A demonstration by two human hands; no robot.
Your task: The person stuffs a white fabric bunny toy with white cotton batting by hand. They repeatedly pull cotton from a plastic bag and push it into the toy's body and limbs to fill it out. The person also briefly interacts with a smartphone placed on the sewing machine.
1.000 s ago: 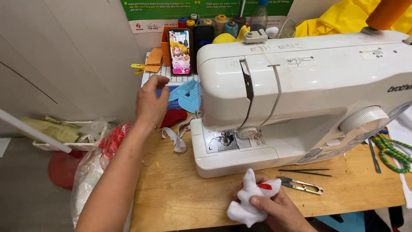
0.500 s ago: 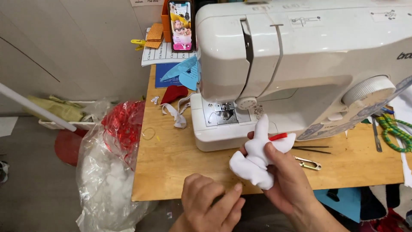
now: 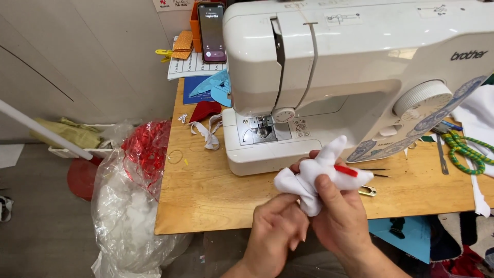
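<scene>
Head view: a right hand (image 3: 342, 219) pinches a small white stuffed fabric piece (image 3: 319, 172) at its twelve o'clock, before the white sewing machine (image 3: 360, 67); the left hand (image 3: 275, 231), at nine o'clock, presses fingertips against its underside.

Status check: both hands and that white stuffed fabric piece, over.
Right hand gripping white stuffed fabric piece with red tag. Left hand pinching its lower end. Held above wooden table edge, just in front of sewing machine; nothing blocking.
</scene>
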